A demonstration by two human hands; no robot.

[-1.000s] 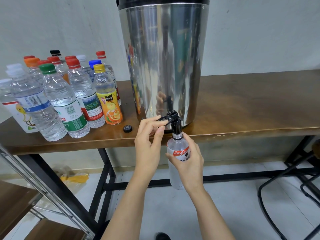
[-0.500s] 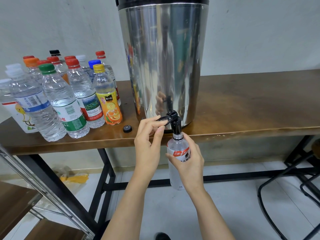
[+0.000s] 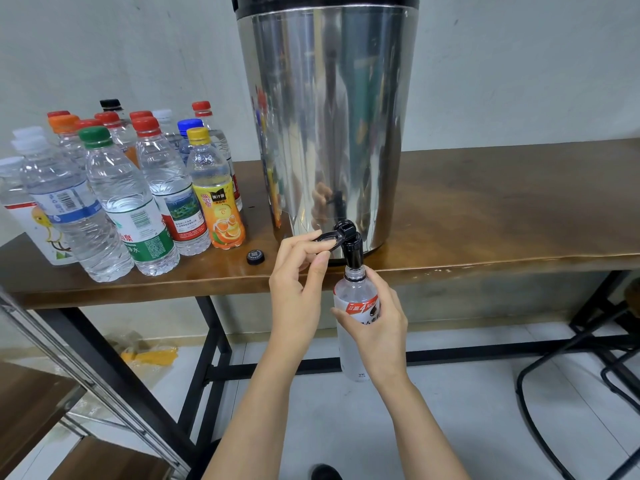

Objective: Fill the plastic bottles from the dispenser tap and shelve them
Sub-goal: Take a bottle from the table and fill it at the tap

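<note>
Left hand (image 3: pixel 298 292) pinches the tap lever (image 3: pixel 327 237) at the table's (image 3: pixel 485 209) front edge; right hand (image 3: pixel 375 323) grips the bottle (image 3: pixel 355 296) upright under the spout (image 3: pixel 353 252), its mouth touching. Cap (image 3: pixel 255 256) lies beside the dispenser (image 3: pixel 329 116).

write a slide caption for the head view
Left hand works the tap lever while right hand holds a bottle under the spout.

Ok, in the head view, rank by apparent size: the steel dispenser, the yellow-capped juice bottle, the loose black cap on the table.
1. steel dispenser, by far the largest.
2. yellow-capped juice bottle.
3. loose black cap, smallest.
All stand at similar depth, so the order is safe.
</note>
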